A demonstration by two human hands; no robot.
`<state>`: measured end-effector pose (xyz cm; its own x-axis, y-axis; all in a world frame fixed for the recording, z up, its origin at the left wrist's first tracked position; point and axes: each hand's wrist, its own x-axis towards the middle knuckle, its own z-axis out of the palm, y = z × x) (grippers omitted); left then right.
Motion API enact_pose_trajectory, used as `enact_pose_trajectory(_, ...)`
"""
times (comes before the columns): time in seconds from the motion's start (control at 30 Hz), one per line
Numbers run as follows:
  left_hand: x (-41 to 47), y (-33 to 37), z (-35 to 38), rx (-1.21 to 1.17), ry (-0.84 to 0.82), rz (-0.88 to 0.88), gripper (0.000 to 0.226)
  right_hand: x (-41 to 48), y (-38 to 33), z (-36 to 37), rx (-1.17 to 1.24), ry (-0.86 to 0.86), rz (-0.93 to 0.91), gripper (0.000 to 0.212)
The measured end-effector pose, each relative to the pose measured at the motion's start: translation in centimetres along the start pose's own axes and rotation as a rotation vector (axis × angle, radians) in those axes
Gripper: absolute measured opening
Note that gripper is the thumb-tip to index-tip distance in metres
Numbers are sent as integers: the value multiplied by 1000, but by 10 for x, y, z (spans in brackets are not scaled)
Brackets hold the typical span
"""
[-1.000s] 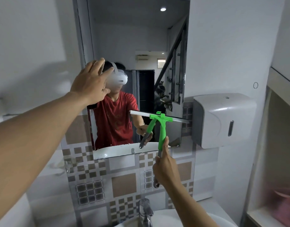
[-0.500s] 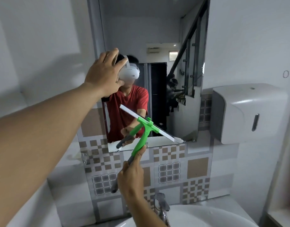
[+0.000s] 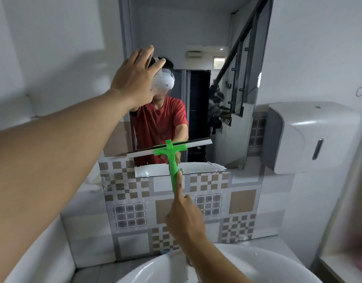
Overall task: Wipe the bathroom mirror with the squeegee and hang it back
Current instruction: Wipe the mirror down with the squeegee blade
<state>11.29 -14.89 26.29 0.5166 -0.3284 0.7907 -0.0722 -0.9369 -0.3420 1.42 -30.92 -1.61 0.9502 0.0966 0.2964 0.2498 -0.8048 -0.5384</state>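
The tall bathroom mirror (image 3: 198,37) hangs on the wall straight ahead. My right hand (image 3: 186,217) grips the handle of a green squeegee (image 3: 172,160), index finger stretched along it. Its white blade lies nearly level against the mirror's lower part, slightly higher at the right. A strip of white foam sits along the mirror's bottom edge below the blade. My left hand (image 3: 135,80) rests flat, fingers apart, on the mirror's left edge at head height and holds nothing.
A white paper dispenser (image 3: 311,137) is mounted on the wall right of the mirror. A white sink basin (image 3: 257,262) sits below my right arm. Patterned tiles (image 3: 131,217) cover the wall under the mirror. A shelf edge shows at far right.
The squeegee has swung from a steep tilt to nearly level and sits low on the mirror's left half. The view has shifted right and down; my left hand stays on the mirror's edge.
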Motion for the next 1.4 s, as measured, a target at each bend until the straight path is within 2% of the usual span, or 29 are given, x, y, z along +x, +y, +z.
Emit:
enact_pose_trajectory(0.13, -6, 5, 5, 15, 45, -28, 81, 0, 10, -19, -160, -15, -20, 105)
enact_pose_trajectory(0.33, -9, 8, 7, -19, 43, -48, 74, -1, 23, -27, -298, -23, -123, 92)
enact_pose_trajectory(0.6, -10, 8, 5, -20, 12, -56, 75, 12, 41, -25, -460, 50, -271, 87)
enact_pose_trajectory(0.83, -9, 9, 4, -12, 8, -68, 74, 39, 74, -64, -673, 135, -401, 86)
enact_pose_trajectory(1.1, -38, 41, 14, -47, 110, -122, 61, 53, 123, -93, -759, 174, -402, 97)
enact_pose_trajectory(1.3, -52, 60, 34, -82, -31, -66, 76, 49, 148, -98, -752, 203, -355, 92)
enact_pose_trajectory(1.4, -53, 61, 36, -59, -46, -56, 83, 47, 162, -94, -688, 218, -284, 89)
